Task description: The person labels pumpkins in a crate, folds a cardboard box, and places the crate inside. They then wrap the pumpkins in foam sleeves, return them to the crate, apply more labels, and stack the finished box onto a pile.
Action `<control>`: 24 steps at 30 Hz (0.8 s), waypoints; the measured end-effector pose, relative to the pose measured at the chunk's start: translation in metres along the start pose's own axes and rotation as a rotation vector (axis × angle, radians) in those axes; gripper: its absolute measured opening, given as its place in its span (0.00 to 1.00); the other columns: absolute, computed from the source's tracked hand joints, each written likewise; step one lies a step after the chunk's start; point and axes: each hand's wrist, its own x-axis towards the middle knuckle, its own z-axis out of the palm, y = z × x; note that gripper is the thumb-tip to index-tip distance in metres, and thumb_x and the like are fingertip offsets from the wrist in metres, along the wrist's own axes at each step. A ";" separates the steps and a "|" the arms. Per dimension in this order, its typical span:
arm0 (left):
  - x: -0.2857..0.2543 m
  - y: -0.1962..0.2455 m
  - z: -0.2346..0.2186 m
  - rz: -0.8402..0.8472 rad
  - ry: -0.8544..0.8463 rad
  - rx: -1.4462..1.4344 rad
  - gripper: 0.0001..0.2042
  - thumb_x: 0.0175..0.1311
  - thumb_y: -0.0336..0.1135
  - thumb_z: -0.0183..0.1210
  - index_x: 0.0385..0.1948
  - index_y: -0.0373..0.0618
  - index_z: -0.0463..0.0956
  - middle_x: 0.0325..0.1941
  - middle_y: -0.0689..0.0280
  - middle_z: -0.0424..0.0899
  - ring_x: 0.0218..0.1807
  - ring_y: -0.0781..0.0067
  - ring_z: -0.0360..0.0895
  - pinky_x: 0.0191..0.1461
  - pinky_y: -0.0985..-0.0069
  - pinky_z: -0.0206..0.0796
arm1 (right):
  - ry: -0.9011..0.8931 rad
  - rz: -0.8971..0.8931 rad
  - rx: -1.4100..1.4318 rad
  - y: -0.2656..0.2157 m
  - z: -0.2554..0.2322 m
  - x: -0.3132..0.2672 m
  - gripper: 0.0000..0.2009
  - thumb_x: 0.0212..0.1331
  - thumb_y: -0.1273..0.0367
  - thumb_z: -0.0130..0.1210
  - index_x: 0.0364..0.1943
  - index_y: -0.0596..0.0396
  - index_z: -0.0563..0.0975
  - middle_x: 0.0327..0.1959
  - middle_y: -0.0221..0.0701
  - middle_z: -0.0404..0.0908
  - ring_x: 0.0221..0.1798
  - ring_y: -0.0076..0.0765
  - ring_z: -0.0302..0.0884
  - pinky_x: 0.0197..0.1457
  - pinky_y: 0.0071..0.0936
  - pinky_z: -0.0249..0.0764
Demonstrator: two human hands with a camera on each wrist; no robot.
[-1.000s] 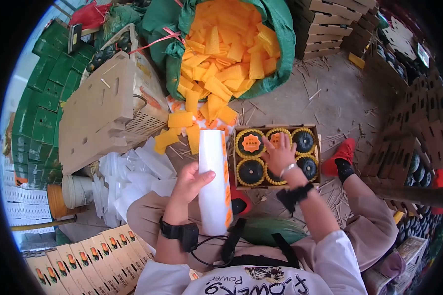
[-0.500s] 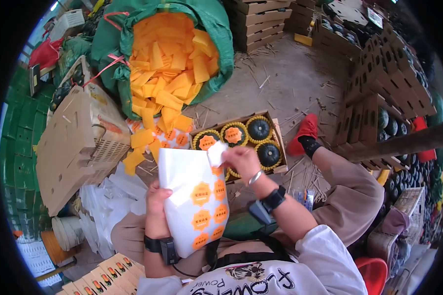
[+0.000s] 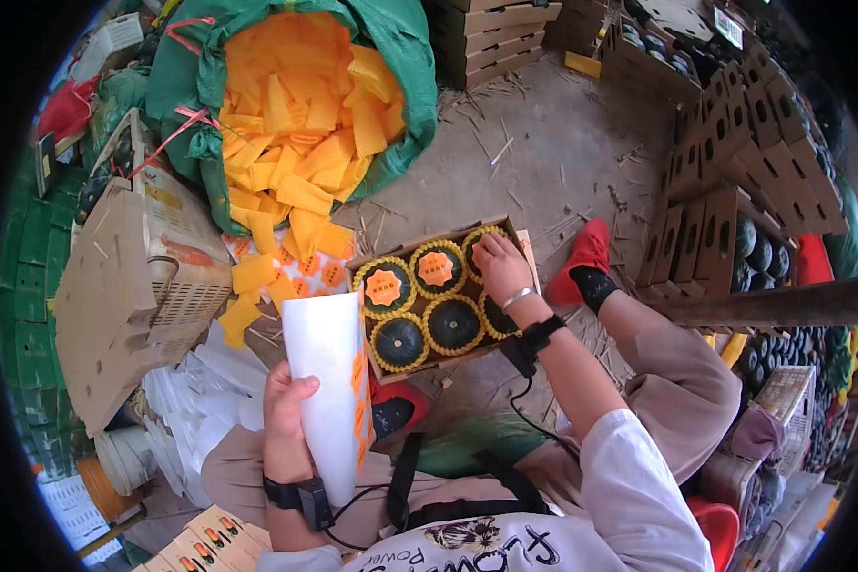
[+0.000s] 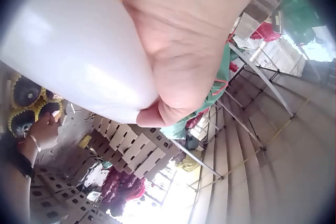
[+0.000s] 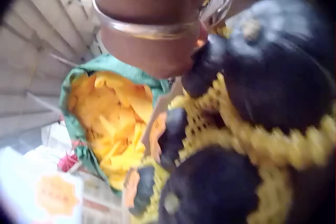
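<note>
My left hand [image 3: 286, 410] grips a curled white sheet of stickers [image 3: 319, 381], thumb across its face; orange star-edged stickers show along its right side. The right hand [image 3: 499, 269], with a bracelet, has its fingertips bunched on the far right dark green squash [image 5: 283, 77] in a cardboard box [image 3: 527, 262]. A bit of orange sticker [image 5: 202, 42] shows by those fingers. The far left squash and the far middle one carry orange stickers [image 3: 384, 288]. The near left squash [image 3: 397, 343] and near middle squash [image 3: 453, 326] are bare. Yellow foam nets surround the fruit.
A green sack [image 3: 419, 124] of yellow foam nets [image 3: 296, 124] gapes beyond the box, some spilled. Cartons [image 3: 725, 238] stack at right. A carton and crate [image 3: 176, 286] stand left. Red shoes [image 3: 591, 253] flank the box; a large green fruit [image 3: 486, 443] lies between the legs.
The right hand went from the squashes to the sheet, peeled a sticker off, and moved back right to the far right squash. The left hand tipped the sheet open, then turned it edge-on again.
</note>
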 end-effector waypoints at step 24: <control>-0.025 -0.015 0.018 0.106 -0.254 0.201 0.21 0.48 0.29 0.61 0.47 0.36 0.69 0.43 0.61 0.78 0.44 0.69 0.76 0.50 0.73 0.68 | -0.167 0.225 1.083 -0.203 -0.159 -0.067 0.13 0.51 0.69 0.59 0.37 0.66 0.78 0.29 0.38 0.82 0.29 0.26 0.79 0.37 0.20 0.75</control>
